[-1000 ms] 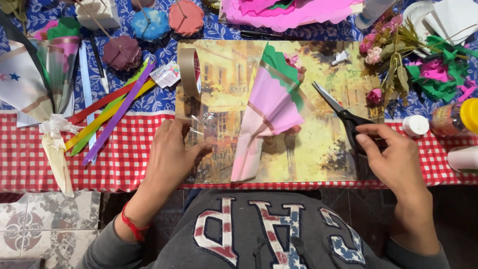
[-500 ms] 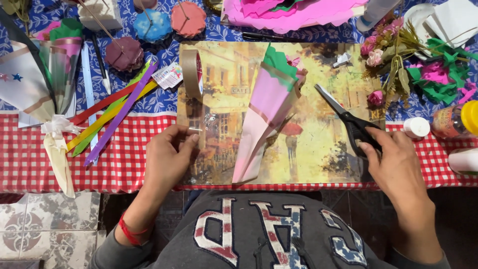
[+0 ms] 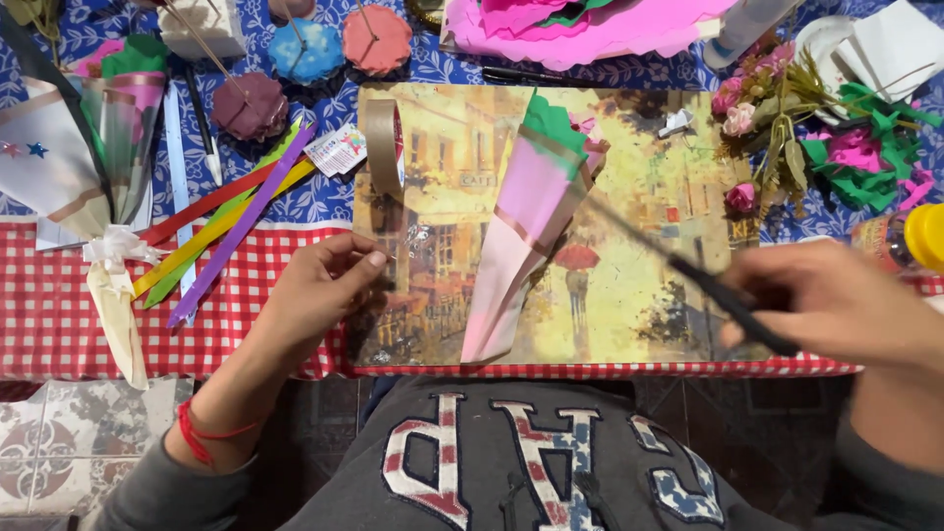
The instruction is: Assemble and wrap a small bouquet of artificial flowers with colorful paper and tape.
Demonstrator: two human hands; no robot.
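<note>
Pinching clear tape (image 3: 385,258) in left hand (image 3: 315,295); right hand (image 3: 836,300) grips scissors (image 3: 688,275), next snipping the strip near the paper cone (image 3: 526,226)

Probably home craft table (paper flowers (image 3: 855,157), ribbons (image 3: 226,221)).

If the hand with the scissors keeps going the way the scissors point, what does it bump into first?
The right hand holds black scissors whose blades point up and to the left. Straight on, they would probably first meet the pink paper cone lying on the picture board. The blades are blurred, so their height above it is unclear.
</note>
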